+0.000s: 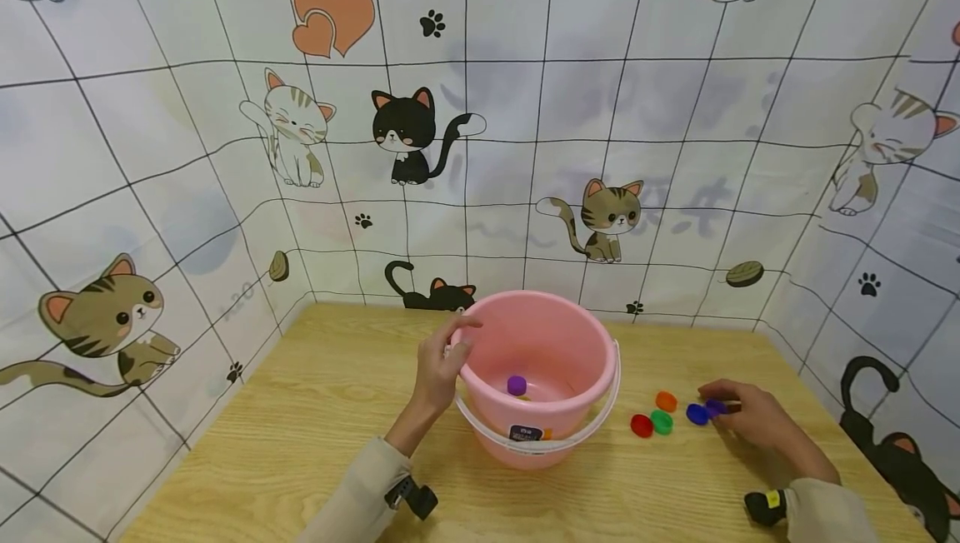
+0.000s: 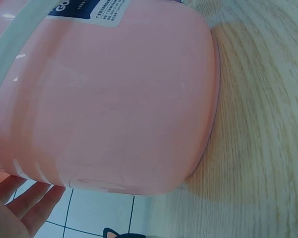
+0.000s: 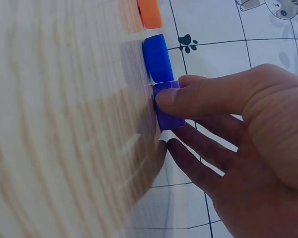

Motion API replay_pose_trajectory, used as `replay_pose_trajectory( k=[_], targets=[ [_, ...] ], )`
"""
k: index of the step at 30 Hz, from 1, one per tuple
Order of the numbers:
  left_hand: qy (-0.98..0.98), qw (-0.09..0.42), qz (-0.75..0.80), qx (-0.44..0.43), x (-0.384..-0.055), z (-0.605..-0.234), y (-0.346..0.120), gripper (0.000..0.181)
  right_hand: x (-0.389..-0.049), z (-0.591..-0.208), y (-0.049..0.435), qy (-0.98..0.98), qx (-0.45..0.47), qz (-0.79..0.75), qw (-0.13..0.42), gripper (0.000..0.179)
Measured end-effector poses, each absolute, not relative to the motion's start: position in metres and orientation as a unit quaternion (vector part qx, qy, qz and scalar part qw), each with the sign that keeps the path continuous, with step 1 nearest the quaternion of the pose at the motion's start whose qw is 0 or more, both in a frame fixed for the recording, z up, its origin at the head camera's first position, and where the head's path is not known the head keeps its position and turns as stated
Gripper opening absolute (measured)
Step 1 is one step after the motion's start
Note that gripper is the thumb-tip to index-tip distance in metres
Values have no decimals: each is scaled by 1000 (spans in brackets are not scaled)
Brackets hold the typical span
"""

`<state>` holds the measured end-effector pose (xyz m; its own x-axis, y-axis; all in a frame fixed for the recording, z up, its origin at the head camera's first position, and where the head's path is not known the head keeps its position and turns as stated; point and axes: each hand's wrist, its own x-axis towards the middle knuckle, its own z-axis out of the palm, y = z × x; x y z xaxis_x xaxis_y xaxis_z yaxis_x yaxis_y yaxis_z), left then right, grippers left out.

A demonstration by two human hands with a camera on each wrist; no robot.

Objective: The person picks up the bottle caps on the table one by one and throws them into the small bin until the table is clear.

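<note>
A pink bucket [image 1: 536,418] with a white handle [image 1: 611,397] stands upright on the wooden table. My left hand [image 1: 442,360] holds its left rim; in the left wrist view several fingers [image 2: 43,201] lie along the bucket's side [image 2: 119,104]. A purple bottle cap [image 1: 516,385] lies inside the bucket, partly over something yellow. On the right, my right hand [image 1: 753,416] pinches another purple bottle cap [image 3: 170,116] between thumb and fingers, low at the table. A blue cap [image 3: 158,58] sits right beside it. Red [image 1: 641,425], green [image 1: 662,421] and orange [image 1: 666,401] caps lie between bucket and hand.
The light wood table [image 1: 315,410] meets tiled-pattern sheets with cartoon cats at the back [image 1: 502,102] and both sides. Each wrist wears a small black camera, one on the left sleeve [image 1: 411,497] and one on the right [image 1: 765,507].
</note>
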<state>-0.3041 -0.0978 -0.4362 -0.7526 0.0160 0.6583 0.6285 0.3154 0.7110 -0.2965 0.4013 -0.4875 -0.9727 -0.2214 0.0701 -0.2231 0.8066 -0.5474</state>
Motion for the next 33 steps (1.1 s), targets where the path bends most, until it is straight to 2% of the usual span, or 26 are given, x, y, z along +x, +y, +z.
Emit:
replay_pose_trajectory(
  k=[7, 15, 25, 30, 33],
  targets=[
    [-758, 288, -545, -214, -303, -435, -95, 35, -295, -486, 402, -953, 108, 285, -4, 40],
    [-760, 272, -546, -226, -298, -433, -90, 35, -295, -485, 403, -952, 115, 283, -5, 41],
    [-763, 266, -535, -246, -293, -430, -92, 24, -297, -485, 403, -951, 110, 288, -11, 40],
    [-773, 250, -521, -264, -292, -424, -93, 18, -295, -485, 405, -950, 111, 292, -12, 40],
    [-778, 229, -519, -269, -291, -423, -95, 25, -295, -486, 405, -949, 111, 295, -14, 40]
  ],
)
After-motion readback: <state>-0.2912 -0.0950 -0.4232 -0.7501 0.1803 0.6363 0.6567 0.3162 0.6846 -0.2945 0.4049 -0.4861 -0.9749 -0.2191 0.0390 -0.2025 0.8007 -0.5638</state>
